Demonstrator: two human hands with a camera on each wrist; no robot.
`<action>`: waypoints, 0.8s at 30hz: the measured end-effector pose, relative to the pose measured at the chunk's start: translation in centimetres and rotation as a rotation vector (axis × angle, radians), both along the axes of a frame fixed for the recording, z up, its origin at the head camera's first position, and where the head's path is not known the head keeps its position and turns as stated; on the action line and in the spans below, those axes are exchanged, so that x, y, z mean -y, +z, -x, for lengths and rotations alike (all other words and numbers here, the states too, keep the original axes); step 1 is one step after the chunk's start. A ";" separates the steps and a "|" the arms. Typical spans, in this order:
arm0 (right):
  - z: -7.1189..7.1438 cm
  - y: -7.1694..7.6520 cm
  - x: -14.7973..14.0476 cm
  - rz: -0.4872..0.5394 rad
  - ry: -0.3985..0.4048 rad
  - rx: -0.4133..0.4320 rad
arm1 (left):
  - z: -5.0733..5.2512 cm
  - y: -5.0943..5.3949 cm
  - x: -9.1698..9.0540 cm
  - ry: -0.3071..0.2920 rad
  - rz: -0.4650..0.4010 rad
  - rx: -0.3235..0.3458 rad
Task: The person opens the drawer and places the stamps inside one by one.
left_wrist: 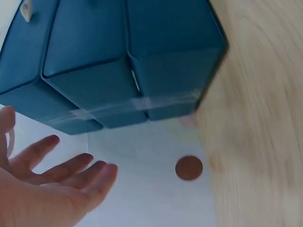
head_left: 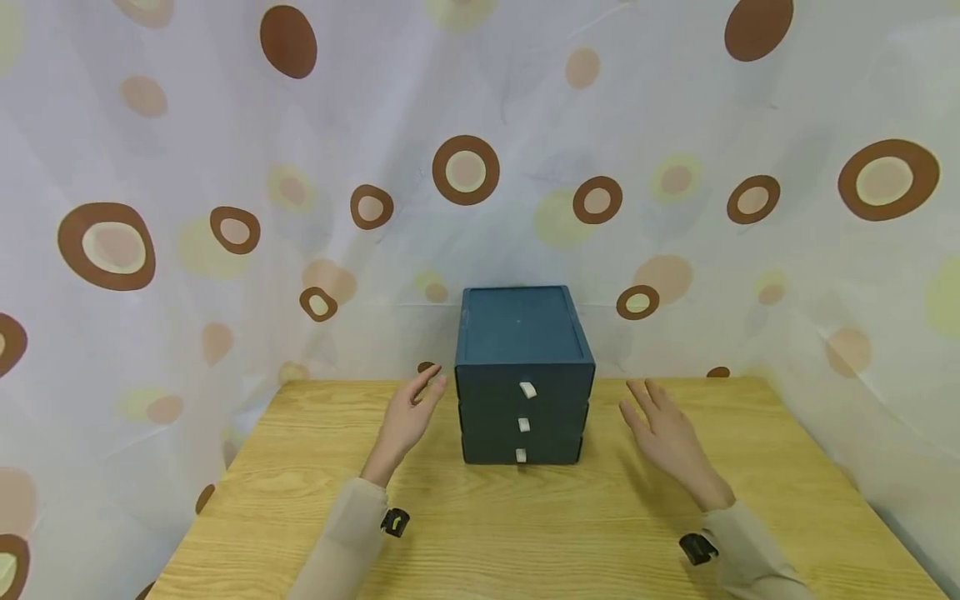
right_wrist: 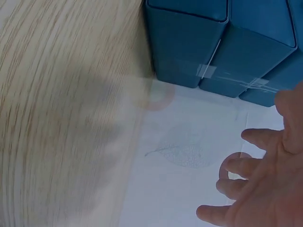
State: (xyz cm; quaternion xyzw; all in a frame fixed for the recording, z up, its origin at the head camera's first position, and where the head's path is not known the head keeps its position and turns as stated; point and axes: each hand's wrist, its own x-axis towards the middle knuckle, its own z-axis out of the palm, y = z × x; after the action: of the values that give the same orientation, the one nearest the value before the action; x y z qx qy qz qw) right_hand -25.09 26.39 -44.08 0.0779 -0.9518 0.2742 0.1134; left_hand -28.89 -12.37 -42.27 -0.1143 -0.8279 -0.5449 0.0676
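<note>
A dark blue three-drawer box stands upright near the back of the table, its drawers closed, each with a small white pull tab. To its left my left hand hovers apart from it, fingers loosely extended and holding nothing. On the other side my right hand is held in the air, fingers spread, also apart from the box. Clear tape runs across the box's side in the left wrist view. The right wrist view shows similar tape on the opposite side.
The box rests on a light wooden table. Right behind it hangs a white curtain patterned with brown and beige circles, which also borders the table's left and right sides. A black band sits by the left cuff, another by the right.
</note>
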 end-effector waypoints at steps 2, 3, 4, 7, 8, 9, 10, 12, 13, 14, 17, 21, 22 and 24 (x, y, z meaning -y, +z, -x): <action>-0.1 -0.1 -0.1 -0.048 0.000 0.020 | -0.2 -0.4 0.6 0.047 0.091 -0.017; -0.1 -0.2 -0.2 -0.065 0.001 0.031 | -0.3 -0.6 0.8 0.070 0.141 -0.027; -0.2 -0.2 -0.2 -0.084 0.003 0.039 | -0.4 -0.8 1.1 0.088 0.186 -0.038; -0.2 -0.6 -0.4 -0.128 0.025 0.055 | -0.6 -1.3 1.7 0.117 0.342 -0.092; -0.2 -0.7 -0.5 -0.141 0.035 0.057 | -0.7 -1.4 1.8 0.120 0.384 -0.112; -0.3 -0.8 -0.5 -0.148 0.048 0.061 | -0.8 -1.5 1.9 0.125 0.434 -0.132; -0.3 -0.9 -0.5 -0.155 0.059 0.063 | -0.8 -1.7 2.0 0.128 0.480 -0.148; -0.3 -1.2 -0.5 -0.162 0.078 0.061 | -1.0 -1.9 1.9 0.129 0.549 -0.167; -0.4 -1.4 -0.5 -0.167 0.082 0.062 | -1.1 -2.0 1.9 0.132 0.585 -0.168; -0.3 -1.5 -0.4 -0.173 0.080 0.061 | -1.2 -2.1 1.8 0.134 0.617 -0.167; -0.1 -2.1 -0.4 -0.195 0.077 0.058 | -1.5 -2.2 1.7 0.141 0.690 -0.151; -0.3 -2.1 -0.3 -0.207 0.069 0.070 | -1.7 -2.4 1.6 0.149 0.763 -0.140; -0.4 -1.9 -0.2 -0.213 0.068 0.074 | -1.8 -2.4 1.6 0.150 0.774 -0.140; -0.6 -1.7 -0.1 -0.222 0.065 0.084 | -1.8 -2.5 1.6 0.148 0.784 -0.136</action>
State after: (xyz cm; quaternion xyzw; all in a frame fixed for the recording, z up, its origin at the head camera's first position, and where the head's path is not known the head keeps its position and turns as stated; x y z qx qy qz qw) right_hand -24.52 26.49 -45.78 0.1094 -0.9772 0.1735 0.0552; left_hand -27.06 -13.94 -44.72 -0.1074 -0.9726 -0.1728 0.1127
